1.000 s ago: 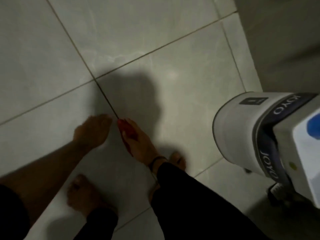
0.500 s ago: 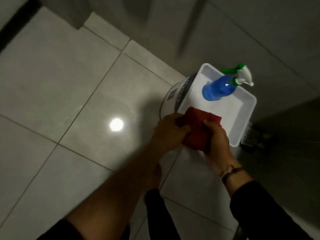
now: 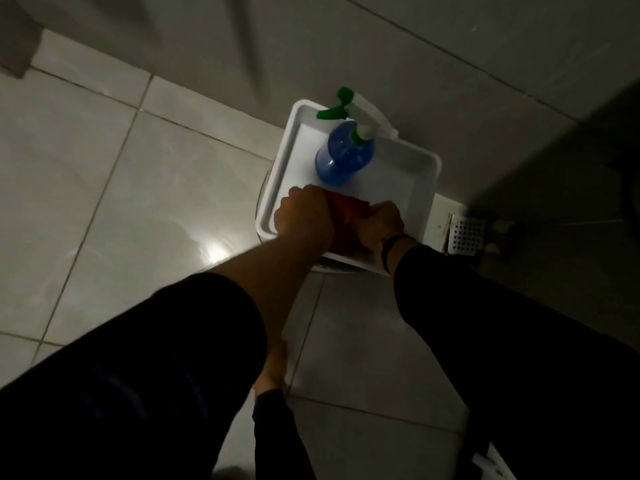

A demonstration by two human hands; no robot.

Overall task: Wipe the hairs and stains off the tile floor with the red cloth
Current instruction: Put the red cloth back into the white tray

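The red cloth [image 3: 346, 220] is bunched between both my hands, low inside a white tray [image 3: 420, 199] that sits on a white bucket. My left hand [image 3: 303, 216] grips the cloth's left side and my right hand [image 3: 381, 225] grips its right side; much of the cloth is hidden under them. The pale tile floor [image 3: 138, 209] spreads to the left and below, with a bright light reflection on it. In this dim light I cannot make out hairs or stains.
A blue spray bottle [image 3: 344, 157] with a green and white trigger lies in the tray's far part. A white perforated drain cover [image 3: 465, 235] sits right of the tray. Tiled walls rise behind. My bare foot [image 3: 273, 372] stands on the tile below.
A second ago I crouched with the cloth on the floor beside the bucket. Since then I stood up, and both hands carried the cloth up and down into the tray.
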